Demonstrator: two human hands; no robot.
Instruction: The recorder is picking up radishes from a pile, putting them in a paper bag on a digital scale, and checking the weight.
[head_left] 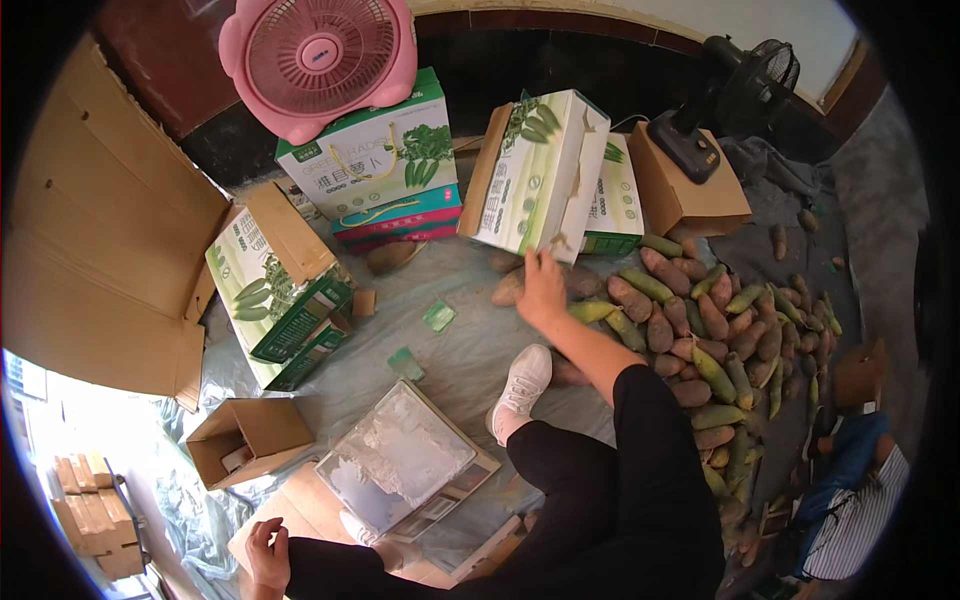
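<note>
My right hand (541, 288) reaches forward and grips the near lower edge of a tilted white-and-green carton (538, 180). Green vegetables are pictured on its side, and it leans by a similar carton (617, 195). Below and beside this hand are brown-red root vegetables (509, 288), part of a wide heap of reddish roots and long green ones (708, 318). My left hand (268, 556) rests by my left knee, fingers loosely curled and somewhat apart, nothing in it. Near that knee lies a flat square board or box with a worn silvery top (402, 458).
A pink fan (320, 55) sits on a carton (405, 160) at the back. A black fan (690, 140) stands on a brown box (700, 195). Further cartons (275, 290) and an open brown box (248, 440) are at left. Another person (858, 515) is at far right.
</note>
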